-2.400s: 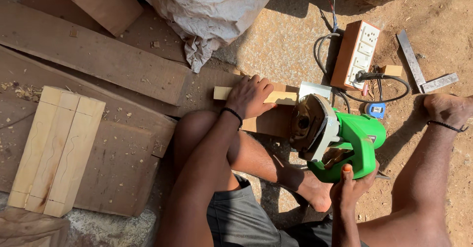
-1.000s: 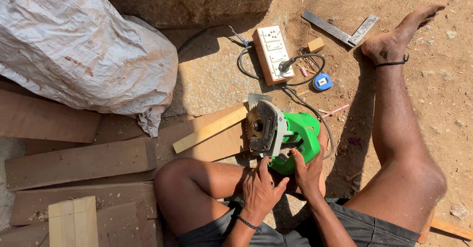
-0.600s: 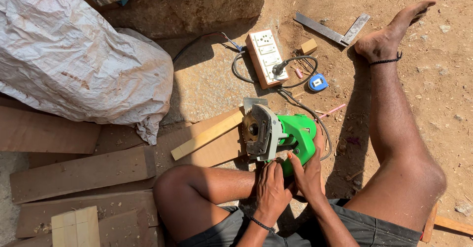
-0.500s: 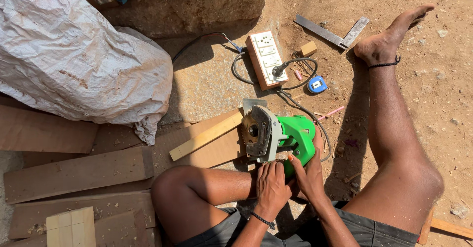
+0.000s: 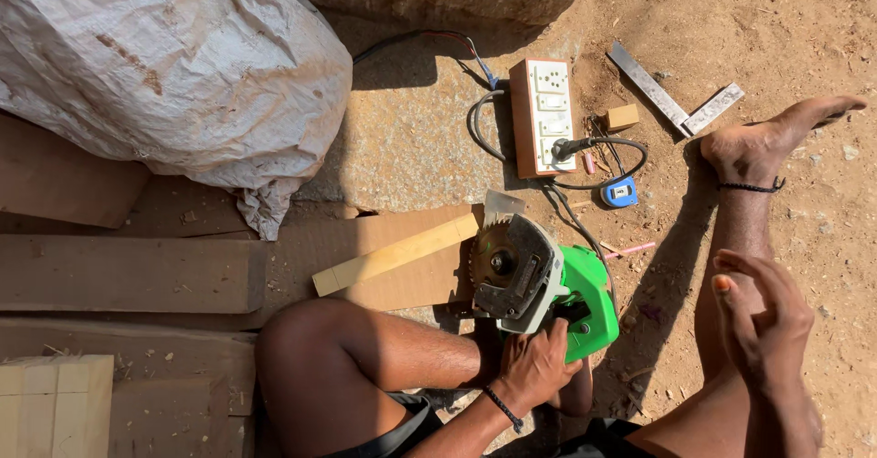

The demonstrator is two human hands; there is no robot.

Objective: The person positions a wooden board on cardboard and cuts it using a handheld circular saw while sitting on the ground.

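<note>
My left hand [image 5: 539, 367], with a black band on its wrist, grips the rear of a green circular saw [image 5: 585, 286]. The saw's grey blade guard [image 5: 516, 271] sits at the end of a pale wooden strip [image 5: 393, 255]. That strip lies slanted across a brown board [image 5: 416, 284] on the ground. My right hand [image 5: 763, 323] is lifted off the saw, fingers apart, holding nothing, above my outstretched right leg. My bent left knee is just below the board.
A wooden power strip [image 5: 541, 115] with a plugged-in cable lies beyond the saw. Near it are a blue tape measure [image 5: 619, 191], a small wood block [image 5: 623, 116], a metal try square [image 5: 671, 102] and a pink pencil [image 5: 630, 250]. A big white sack [image 5: 174, 74] and planks [image 5: 128, 275] fill the left.
Both hands were on the saw half a second ago. My right hand has let go and moved out to the right over my leg. The left hand stays on the saw.
</note>
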